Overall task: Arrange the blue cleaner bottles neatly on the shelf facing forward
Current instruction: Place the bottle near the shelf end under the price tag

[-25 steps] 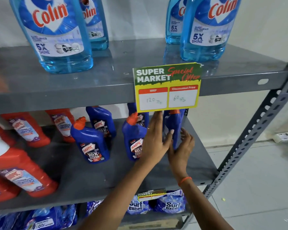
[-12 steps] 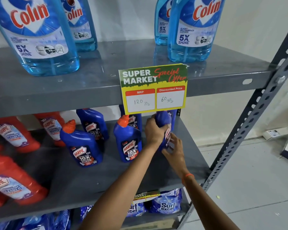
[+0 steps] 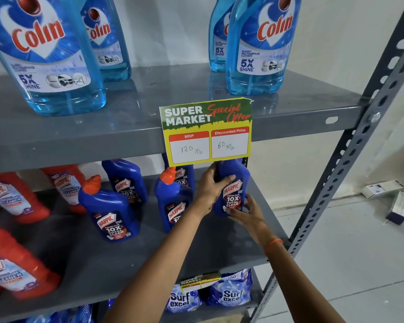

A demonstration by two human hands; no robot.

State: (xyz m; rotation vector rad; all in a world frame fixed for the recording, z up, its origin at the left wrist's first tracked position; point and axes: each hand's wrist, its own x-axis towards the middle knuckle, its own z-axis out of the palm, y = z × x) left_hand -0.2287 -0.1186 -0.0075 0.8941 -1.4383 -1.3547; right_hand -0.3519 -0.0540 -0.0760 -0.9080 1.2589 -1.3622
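Grey metal shelf rack [image 3: 131, 257] against a pale wall; slotted upright post [image 3: 350, 164] at 3 o'clock. Middle shelf carries the work.

Both hands on one dark blue plastic Harpic cleaner bottle [image 3: 233, 183], standing at the shelf's right end, about 1 o'clock from frame centre, top hidden behind the yellow-and-green price card [image 3: 207, 131] hung from the upper shelf edge. Label faces forward, "10X Total Clean" readable.

Left hand [image 3: 211, 188]: fingers curled around the bottle's upper left shoulder, thumb across the front above the label. Closed grip.

Right hand [image 3: 246, 212]: fingers spread, partly open, fingertips pressed to the lower front and base of the same bottle. Orange band [image 3: 273, 242] on that wrist.

Just beside, at 9 o'clock of the held bottle: a second blue orange-capped bottle [image 3: 173, 201], another behind it. Further left, two more blue bottles [image 3: 110, 213], one in front, one behind, both angled. Red Harpic bottles [image 3: 16, 197] at far 9 o'clock. Upper shelf: clear light-blue Colin bottles [image 3: 257, 45].
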